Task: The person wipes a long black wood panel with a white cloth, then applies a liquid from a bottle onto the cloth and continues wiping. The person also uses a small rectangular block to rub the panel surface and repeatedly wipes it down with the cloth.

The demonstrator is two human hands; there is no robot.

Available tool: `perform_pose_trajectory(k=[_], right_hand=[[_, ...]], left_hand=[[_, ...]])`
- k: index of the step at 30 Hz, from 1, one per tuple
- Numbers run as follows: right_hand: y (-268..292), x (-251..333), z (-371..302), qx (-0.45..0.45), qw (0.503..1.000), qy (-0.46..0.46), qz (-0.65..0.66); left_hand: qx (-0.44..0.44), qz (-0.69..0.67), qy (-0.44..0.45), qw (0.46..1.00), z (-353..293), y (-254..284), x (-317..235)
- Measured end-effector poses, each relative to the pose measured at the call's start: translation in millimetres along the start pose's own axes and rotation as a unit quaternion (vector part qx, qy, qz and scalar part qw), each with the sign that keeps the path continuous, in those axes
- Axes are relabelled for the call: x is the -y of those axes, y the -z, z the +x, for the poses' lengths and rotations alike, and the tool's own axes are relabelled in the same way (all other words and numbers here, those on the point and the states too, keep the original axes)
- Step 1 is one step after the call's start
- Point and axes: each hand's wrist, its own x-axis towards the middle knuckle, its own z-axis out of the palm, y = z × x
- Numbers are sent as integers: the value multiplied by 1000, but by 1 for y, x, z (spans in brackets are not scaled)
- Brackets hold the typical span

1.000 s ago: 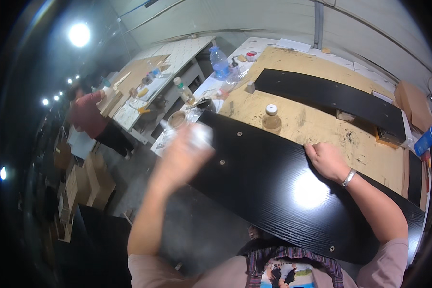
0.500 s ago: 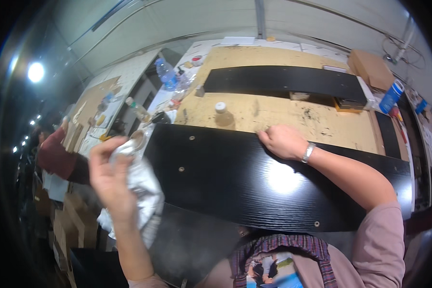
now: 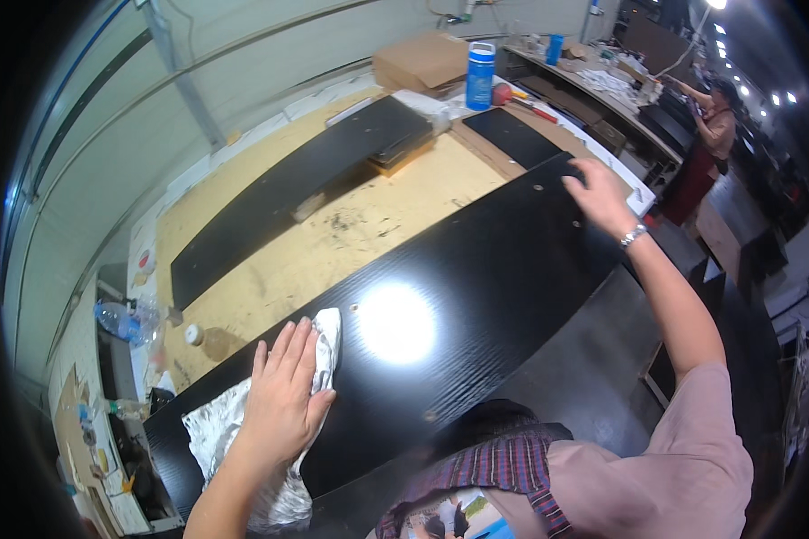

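Observation:
A long black board [image 3: 476, 260] with a wood-grain sheen lies slantwise in front of me, small round metal inserts [image 3: 537, 188] set in its face. Near its left end my left hand [image 3: 283, 400] lies flat on a crumpled white cloth [image 3: 211, 422], fingers stretched out and pressing it against the board. The cloth spreads out past both sides of the hand. At the board's far right corner is my right hand [image 3: 604, 199], its bent fingers and thumb at the edge; some fingertips are hidden.
Behind the board, a stained tan tabletop [image 3: 404, 202] carries a curved black board [image 3: 288, 193] raised on blocks. A small capped bottle [image 3: 216, 344], a clear plastic bottle [image 3: 121, 322], a blue bottle [image 3: 479, 79] and a cardboard box [image 3: 422, 61] stand around. Another person [image 3: 708, 135] works far right.
My left hand has come down with the cloth onto the board from the air at the left. My right hand has shifted to the board's right end. The view has swung right.

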Motion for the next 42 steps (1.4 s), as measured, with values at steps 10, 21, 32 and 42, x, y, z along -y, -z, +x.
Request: perform_pose_trajectory(k=[10,21,32,42], right_hand=[[22,-125,-45,122,962,-142,198],[-2,-139,-93,4,862,-191,469],[-9,-121,-95,-71,880,-125,452],[-28,-120,-96,-128,855,-143,481]], left_hand=[[24,-3,25,999,138,-21,-71],[-25,-15,198,980,169,-26,-103],[-3,-57,177,983,221,-28,-136],[18,-69,-207,976,360,-70,-285]])
